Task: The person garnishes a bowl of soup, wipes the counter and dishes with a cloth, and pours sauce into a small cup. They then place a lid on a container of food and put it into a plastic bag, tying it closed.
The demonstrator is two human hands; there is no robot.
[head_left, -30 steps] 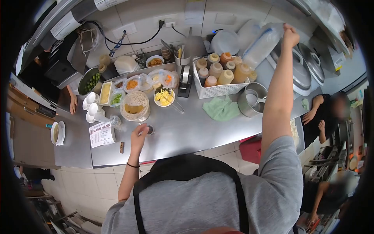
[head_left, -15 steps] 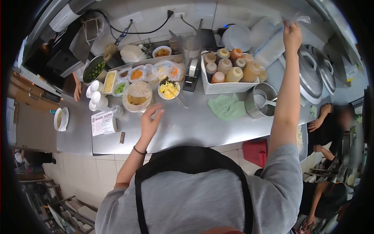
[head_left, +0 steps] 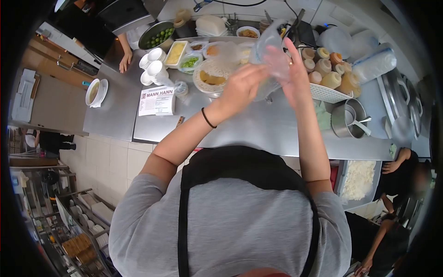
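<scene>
A clear plastic bag (head_left: 272, 53) is held up between my two hands above the steel counter (head_left: 258, 131). My left hand (head_left: 245, 87) pinches the bag's left side with its fingers together. My right hand (head_left: 295, 74) is at the bag's right side, its fingers pointing up and the plastic against its palm. Behind my left hand lies a round woven basket (head_left: 203, 85) with yellow-brown pieces in it. The bag and my hands partly cover the bowls behind them.
On the left are white cups (head_left: 157, 69), a printed sheet (head_left: 154, 102) and a soup bowl (head_left: 93, 92). To the right stand a bottle basket (head_left: 327, 93), a metal pot (head_left: 341, 124) and large lids (head_left: 392, 97). A person's hand (head_left: 125, 62) rests at the far left counter.
My right hand has come back from the upper right to the middle with the plastic bag. My left hand has moved up and right and now grips the bag. The camera view has shifted.
</scene>
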